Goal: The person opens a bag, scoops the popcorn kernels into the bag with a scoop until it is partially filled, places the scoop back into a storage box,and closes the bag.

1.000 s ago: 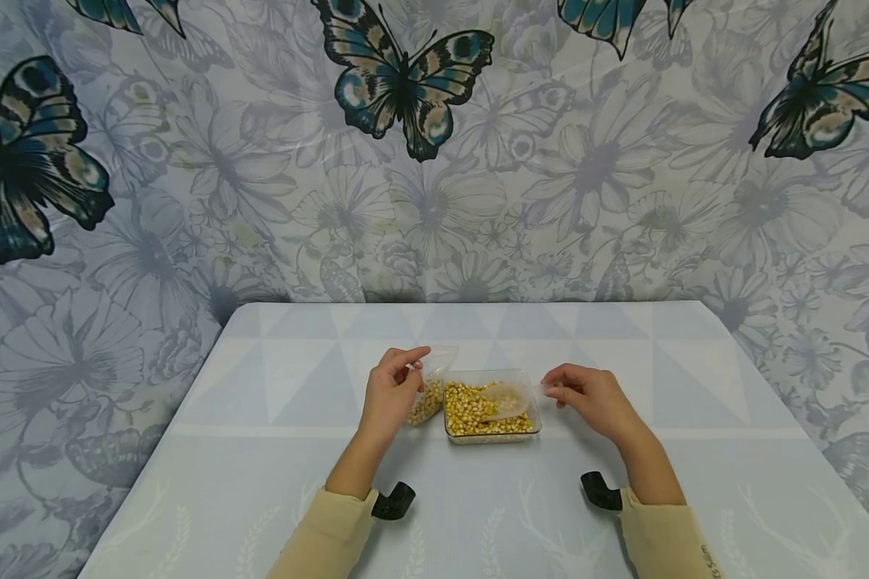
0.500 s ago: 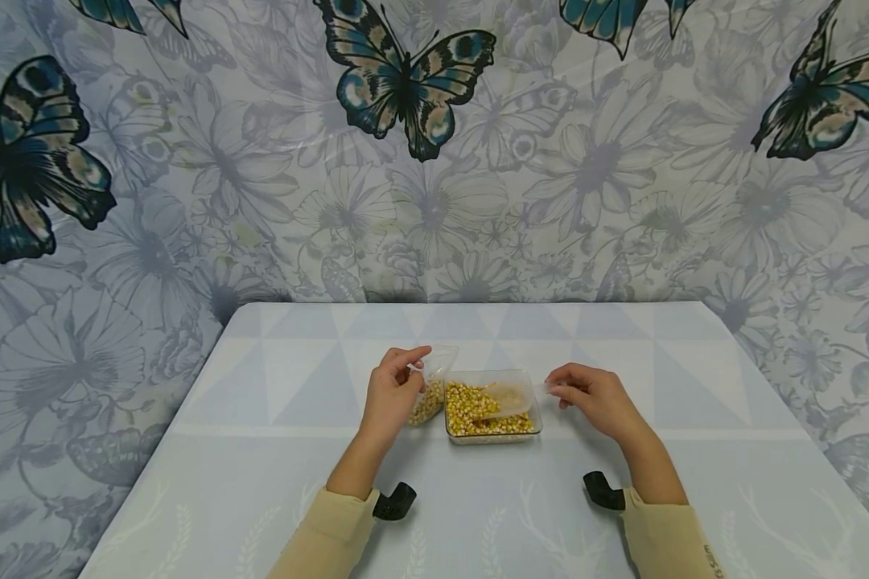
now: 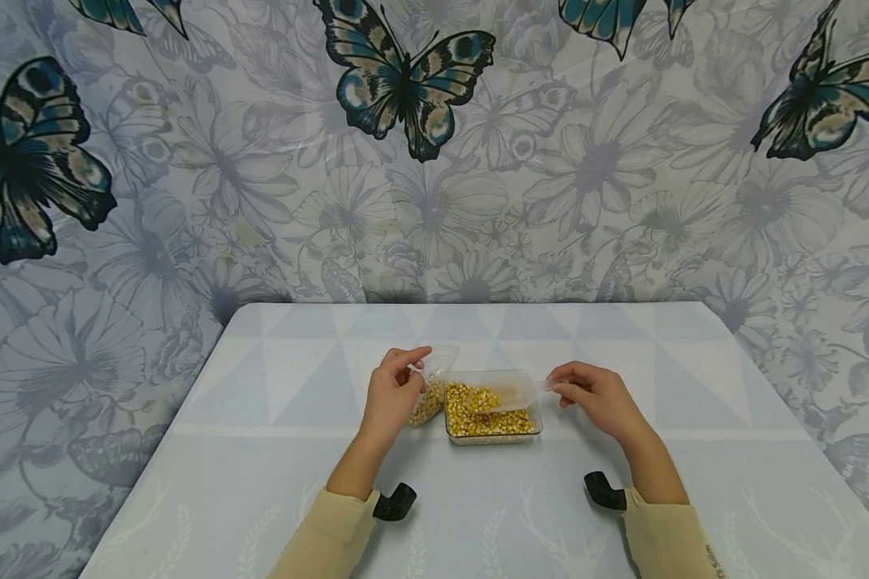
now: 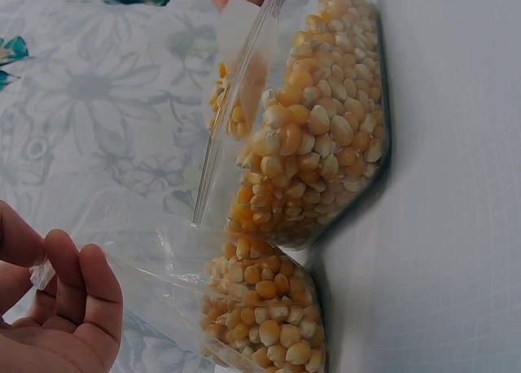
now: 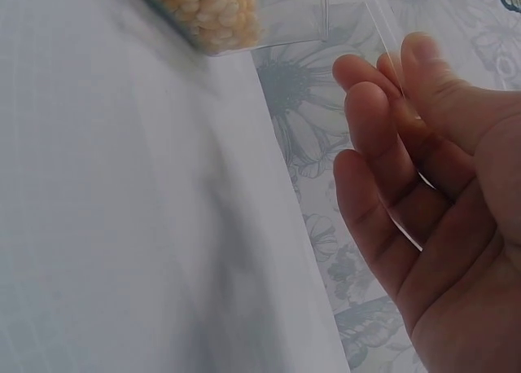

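A clear rectangular container (image 3: 494, 439) of yellow corn kernels (image 3: 471, 418) stands mid-table. My right hand (image 3: 592, 394) pinches the handle of a translucent scoop (image 3: 516, 395), which lies over the container with kernels at its front end. On the container's left sits a clear plastic bag (image 4: 151, 287), its lower part filled with kernels. My left hand (image 3: 393, 386) pinches the bag's upper edge between thumb and fingers. In the right wrist view, thumb and fingertips meet on the thin clear handle (image 5: 383, 32); the scoop's bowl is out of that view.
The pale patterned table (image 3: 492, 515) extends around the container, its far edge behind it. Beyond hangs a backdrop (image 3: 434, 217) with butterflies and flowers. Black wrist pieces (image 3: 395, 502) jut inward from both sleeves.
The scoop has shifted and tilted, and its kernels now gather toward its front left end, leaving the rear part bare. My right hand moved slightly right; the left hand stays put.
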`<state>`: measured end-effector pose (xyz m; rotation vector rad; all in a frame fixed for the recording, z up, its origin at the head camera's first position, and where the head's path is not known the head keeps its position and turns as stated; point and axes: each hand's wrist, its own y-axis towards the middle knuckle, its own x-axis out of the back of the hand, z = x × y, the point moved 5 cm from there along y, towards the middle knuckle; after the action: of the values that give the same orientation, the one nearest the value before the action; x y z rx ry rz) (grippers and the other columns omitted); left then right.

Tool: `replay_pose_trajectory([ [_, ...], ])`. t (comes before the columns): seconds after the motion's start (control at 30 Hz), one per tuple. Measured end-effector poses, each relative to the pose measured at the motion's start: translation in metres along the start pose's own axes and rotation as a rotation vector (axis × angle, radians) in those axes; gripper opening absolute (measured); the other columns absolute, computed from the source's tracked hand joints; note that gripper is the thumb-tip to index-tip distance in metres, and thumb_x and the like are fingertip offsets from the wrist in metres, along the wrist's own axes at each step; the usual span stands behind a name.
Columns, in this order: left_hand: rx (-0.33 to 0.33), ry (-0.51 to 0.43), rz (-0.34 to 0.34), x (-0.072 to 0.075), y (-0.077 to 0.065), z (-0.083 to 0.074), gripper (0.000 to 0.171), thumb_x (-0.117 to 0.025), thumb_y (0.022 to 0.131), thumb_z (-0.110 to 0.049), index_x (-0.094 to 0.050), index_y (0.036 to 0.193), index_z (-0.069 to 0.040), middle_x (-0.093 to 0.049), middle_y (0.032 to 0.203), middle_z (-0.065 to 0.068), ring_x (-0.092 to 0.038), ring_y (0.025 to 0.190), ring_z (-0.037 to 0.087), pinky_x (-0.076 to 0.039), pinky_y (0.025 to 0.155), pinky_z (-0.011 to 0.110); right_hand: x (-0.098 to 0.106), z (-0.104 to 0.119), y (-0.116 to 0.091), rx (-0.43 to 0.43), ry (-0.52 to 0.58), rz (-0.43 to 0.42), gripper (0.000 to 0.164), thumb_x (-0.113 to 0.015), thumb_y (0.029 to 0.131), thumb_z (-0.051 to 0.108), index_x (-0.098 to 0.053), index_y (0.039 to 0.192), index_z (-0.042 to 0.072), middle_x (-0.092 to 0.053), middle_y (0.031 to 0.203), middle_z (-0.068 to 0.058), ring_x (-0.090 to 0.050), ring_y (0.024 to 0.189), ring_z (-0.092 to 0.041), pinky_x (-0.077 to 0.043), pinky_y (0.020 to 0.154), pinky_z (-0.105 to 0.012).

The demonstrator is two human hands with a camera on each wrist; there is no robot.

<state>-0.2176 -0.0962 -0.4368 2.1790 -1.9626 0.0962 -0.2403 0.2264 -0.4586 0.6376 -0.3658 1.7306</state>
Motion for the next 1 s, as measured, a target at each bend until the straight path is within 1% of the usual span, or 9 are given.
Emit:
replay_pose_trajectory([
  [0.07, -0.001, -0.001, -0.001, 0.0, -0.0005, -0.0004, 0.047, -0.05, 0.087, 0.008, -0.071, 0.125, -0.011, -0.056, 0.104, 0.011, -0.054, 0.071, 0.012, -0.042, 0.06, 0.019, 0.0003, 0.0005, -0.0001, -0.004, 0.011, 0.0, 0.018, -0.066, 0.095, 0.018, -0.071, 0.11, 0.009, -0.073, 0.094, -0.015, -0.067, 0.073, -0.011, -0.058, 0.072, -0.034],
  [0.37, -0.003, 0.004, 0.0, -0.0005, -0.0006, -0.0019, 0.048, -0.051, 0.087, 0.009, -0.07, 0.127, -0.01, -0.057, 0.104, 0.01, -0.052, 0.071, 0.012, -0.042, 0.059, 0.019, 0.0012, -0.0031, 0.0014, -0.024, 0.042, -0.015, 0.018, -0.066, 0.095, 0.021, -0.071, 0.11, 0.012, -0.073, 0.094, -0.017, -0.068, 0.074, -0.01, -0.059, 0.073, -0.035],
  [0.67, 0.015, 0.008, -0.007, -0.0012, -0.0008, -0.0014, 0.049, -0.051, 0.087, 0.009, -0.067, 0.13, -0.008, -0.056, 0.108, 0.011, -0.05, 0.07, 0.01, -0.04, 0.058, 0.019, 0.0034, 0.0004, 0.0008, -0.009, 0.037, -0.041, 0.018, -0.066, 0.096, 0.021, -0.071, 0.11, 0.012, -0.073, 0.092, -0.018, -0.067, 0.072, -0.01, -0.059, 0.072, -0.037],
  [0.83, 0.014, -0.001, -0.004, -0.0012, -0.0007, -0.0019, 0.049, -0.051, 0.087, 0.008, -0.068, 0.129, -0.011, -0.056, 0.107, 0.01, -0.05, 0.07, 0.011, -0.041, 0.059, 0.019, 0.0052, 0.0038, 0.0001, -0.003, 0.035, -0.058, 0.018, -0.066, 0.096, 0.022, -0.071, 0.11, 0.012, -0.073, 0.092, -0.018, -0.067, 0.072, -0.01, -0.059, 0.073, -0.039],
  [1.0, 0.003, -0.011, 0.015, -0.0016, -0.0019, -0.0028, 0.05, -0.051, 0.087, 0.009, -0.07, 0.127, -0.013, -0.056, 0.105, 0.011, -0.052, 0.072, 0.013, -0.043, 0.059, 0.019, 0.0061, 0.0059, -0.0003, -0.001, 0.033, -0.071, 0.018, -0.065, 0.096, 0.022, -0.071, 0.11, 0.012, -0.073, 0.092, -0.019, -0.067, 0.071, -0.01, -0.059, 0.072, -0.038],
])
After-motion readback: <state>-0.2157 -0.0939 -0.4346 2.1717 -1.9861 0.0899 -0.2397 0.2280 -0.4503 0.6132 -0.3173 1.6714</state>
